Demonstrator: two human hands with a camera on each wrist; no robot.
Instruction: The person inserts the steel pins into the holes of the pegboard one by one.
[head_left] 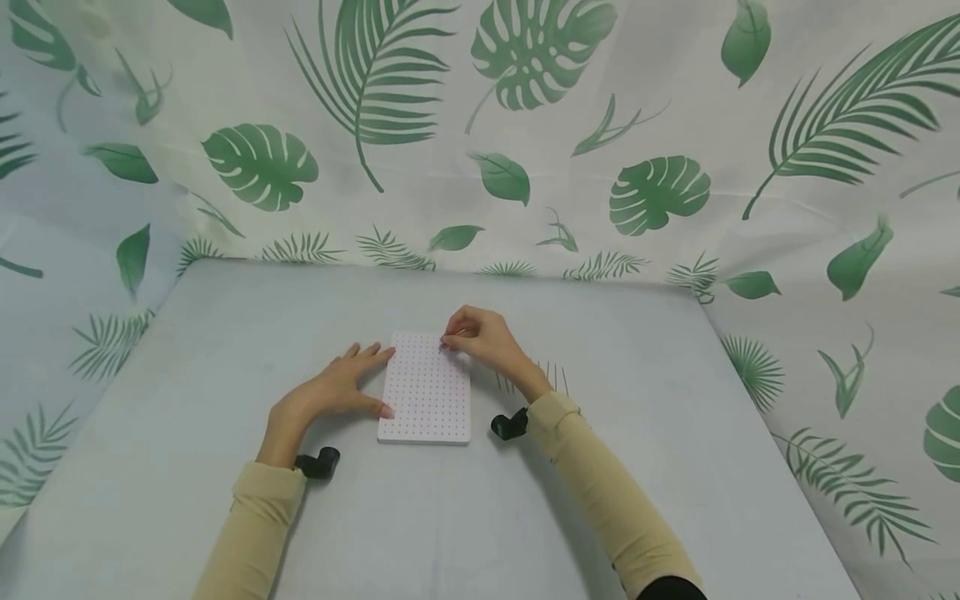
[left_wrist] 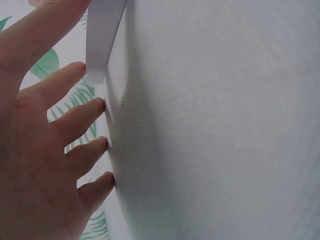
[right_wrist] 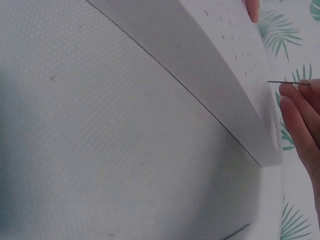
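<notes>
A white board (head_left: 426,392) dotted with rows of small holes lies on the table. Along its left side, my left hand (head_left: 337,385) spreads its fingers, the thumb on the lower left edge and a fingertip near the upper left edge. In the left wrist view the left hand (left_wrist: 45,150) has straight, parted fingers. My right hand (head_left: 483,337) is over the board's upper right corner, pinching a thin dark pin (right_wrist: 287,82) between thumb and fingertips. The pin's tip points at the holed face; whether it touches cannot be told.
Several thin dark pins (head_left: 557,377) lie in a row on the table right of the board, partly behind the right wrist. Black wrist cameras (head_left: 321,463) hang under both wrists. A leaf-patterned cloth (head_left: 420,208) stands behind the white table (head_left: 225,358).
</notes>
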